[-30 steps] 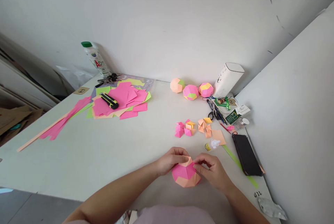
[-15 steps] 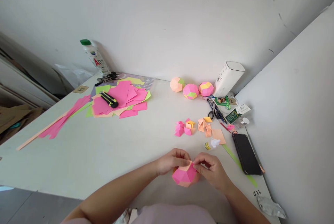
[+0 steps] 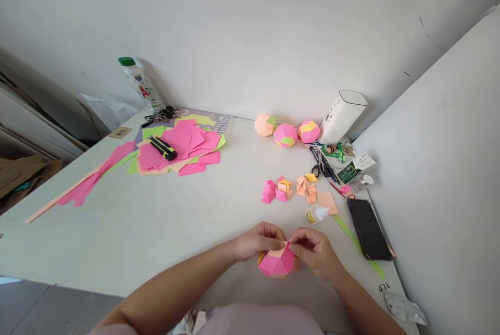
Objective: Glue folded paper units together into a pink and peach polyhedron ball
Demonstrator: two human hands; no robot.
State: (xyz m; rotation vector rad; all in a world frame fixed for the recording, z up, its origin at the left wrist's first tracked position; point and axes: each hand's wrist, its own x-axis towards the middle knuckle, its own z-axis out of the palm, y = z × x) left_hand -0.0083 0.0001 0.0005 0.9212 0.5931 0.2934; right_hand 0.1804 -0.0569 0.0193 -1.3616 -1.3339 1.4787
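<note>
Near the table's front edge, both hands hold a faceted paper ball in pink, peach and some orange. My left hand grips its upper left rim, thumb in front and fingers behind. My right hand pinches the upper right edge between thumb and fingertips. The far side of the ball is hidden by my fingers. Beyond the hands lie folded pink paper pieces and folded peach pieces. A small glue bottle with a white tip lies close to my right hand, by a peach paper square.
Three finished-looking paper balls sit along the wall beside a white box. Scissors and a black phone lie at right. Leftward are a paper stack, a box cutter, paper strips and a bottle.
The paper ball has tilted slightly in my hands, and the fingers of my right hand have shifted a little at its edge. Other things stay in place.
</note>
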